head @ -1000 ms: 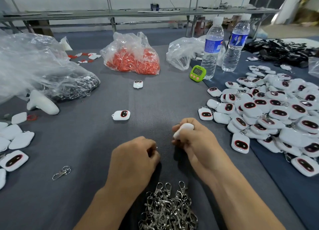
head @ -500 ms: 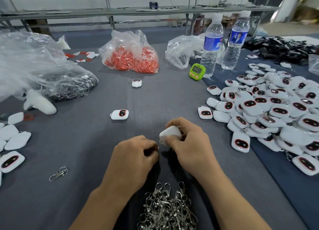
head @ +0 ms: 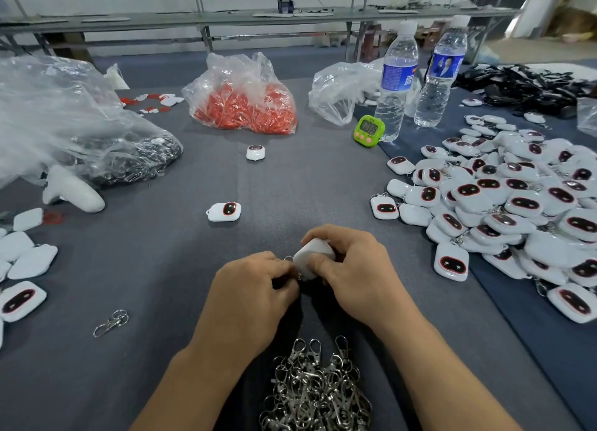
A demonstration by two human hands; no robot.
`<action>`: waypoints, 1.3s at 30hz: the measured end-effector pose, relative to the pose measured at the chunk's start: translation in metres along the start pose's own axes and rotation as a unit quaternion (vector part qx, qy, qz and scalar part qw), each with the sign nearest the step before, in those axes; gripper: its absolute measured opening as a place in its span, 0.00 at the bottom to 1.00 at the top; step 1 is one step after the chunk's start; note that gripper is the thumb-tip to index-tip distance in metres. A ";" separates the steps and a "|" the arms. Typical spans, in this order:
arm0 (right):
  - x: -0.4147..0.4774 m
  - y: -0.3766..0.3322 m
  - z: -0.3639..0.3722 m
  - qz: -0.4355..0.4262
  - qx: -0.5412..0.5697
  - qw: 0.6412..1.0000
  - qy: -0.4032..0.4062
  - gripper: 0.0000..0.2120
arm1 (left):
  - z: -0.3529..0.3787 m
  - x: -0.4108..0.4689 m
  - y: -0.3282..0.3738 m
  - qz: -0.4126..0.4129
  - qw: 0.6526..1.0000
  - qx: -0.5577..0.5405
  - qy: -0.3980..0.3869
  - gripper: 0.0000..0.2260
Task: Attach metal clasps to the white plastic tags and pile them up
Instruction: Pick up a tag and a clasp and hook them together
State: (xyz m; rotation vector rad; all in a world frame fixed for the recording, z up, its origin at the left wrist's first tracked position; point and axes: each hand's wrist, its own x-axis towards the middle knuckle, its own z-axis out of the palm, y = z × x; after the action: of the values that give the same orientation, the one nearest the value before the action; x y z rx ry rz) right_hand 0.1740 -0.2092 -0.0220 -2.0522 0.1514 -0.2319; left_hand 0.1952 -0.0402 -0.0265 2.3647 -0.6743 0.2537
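My right hand [head: 355, 275] grips a white plastic tag [head: 311, 257] just above the grey table. My left hand [head: 255, 288] pinches a small metal clasp [head: 289, 259] against the tag's left corner; most of the clasp is hidden by my fingers. A heap of loose metal clasps [head: 316, 395] lies between my forearms at the near edge. A big pile of finished white tags [head: 517, 204] with dark oval faces spreads over the right side. Two single tags [head: 225, 211] [head: 255, 152] lie in the middle of the table.
More white tags [head: 22, 256] lie at the left edge, with one loose clasp [head: 111, 322] near them. Clear plastic bags [head: 64, 120], a bag of red parts [head: 245, 104], a green timer [head: 369, 130] and two water bottles [head: 395, 81] stand at the back.
My right hand moved the tag left to meet my left hand. The two hands now touch, with the clasp at the tag's corner.
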 end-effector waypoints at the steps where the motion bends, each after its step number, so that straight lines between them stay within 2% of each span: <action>1: 0.000 0.000 -0.001 0.000 -0.002 1.000 -0.002 0.10 | 0.000 0.000 0.000 0.000 1.000 -0.003 -0.002 0.03; 4: 0.000 0.000 -0.001 -0.002 -0.007 1.000 -0.005 0.12 | -0.001 0.000 0.001 -0.008 1.000 -0.004 -0.012 0.09; 7: 0.000 0.001 -0.002 0.001 -0.006 1.000 -0.006 0.14 | -0.001 0.000 0.001 -0.004 1.000 -0.007 -0.015 0.03; 11: 0.000 0.001 -0.002 0.008 -0.001 1.000 -0.007 0.12 | -0.002 0.000 0.003 -0.005 1.000 -0.014 -0.017 0.04; 13: 0.001 0.002 -0.002 0.017 0.012 1.000 -0.009 0.11 | -0.002 0.000 0.005 -0.013 0.999 -0.023 -0.018 0.07; 16: 0.001 0.003 -0.003 0.024 0.017 0.999 -0.016 0.10 | -0.002 0.000 0.005 -0.017 0.999 -0.022 -0.018 0.05; 27: -0.001 -0.001 -0.009 0.038 -0.003 0.999 -0.034 0.09 | -0.001 -0.002 0.010 -0.016 1.000 -0.005 -0.014 0.09; 33: -0.004 -0.001 -0.011 0.053 0.007 0.998 -0.046 0.10 | 0.000 -0.006 0.014 -0.007 1.000 0.015 0.008 0.05; 35: -0.003 -0.002 -0.011 0.068 0.036 0.996 -0.043 0.08 | 0.001 -0.006 0.015 -0.011 1.000 0.016 0.022 0.02; 39: -0.003 -0.005 -0.017 0.140 0.206 0.968 -0.030 0.13 | 0.000 -0.003 0.013 -0.047 0.992 -0.080 0.080 0.09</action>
State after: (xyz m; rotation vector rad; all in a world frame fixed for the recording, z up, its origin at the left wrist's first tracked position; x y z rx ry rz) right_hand 0.1677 -0.2208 -0.0096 -1.6007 0.3255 -0.0207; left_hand 0.1856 -0.0476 -0.0208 2.1896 -0.4872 0.3325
